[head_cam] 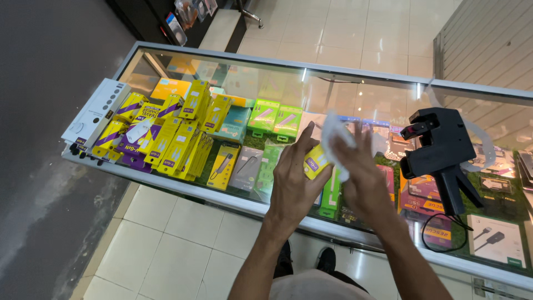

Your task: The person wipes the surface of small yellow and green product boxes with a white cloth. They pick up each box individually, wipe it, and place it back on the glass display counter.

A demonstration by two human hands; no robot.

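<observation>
My left hand (293,180) grips a small yellow and purple product box (316,165) above the glass counter (183,186). My right hand (363,175) presses a white cloth (335,136) against the top of that box. Both hands hover over the counter's middle, a little in from its near edge. A pile of similar yellow and purple boxes (166,136) lies on the glass to the left.
A black price-label gun (441,153) stands on the glass to the right with a curl of label tape. A white boxed item (95,111) sits at the counter's left end. Green and grey packaged goods fill the case below the glass. Tiled floor lies beneath.
</observation>
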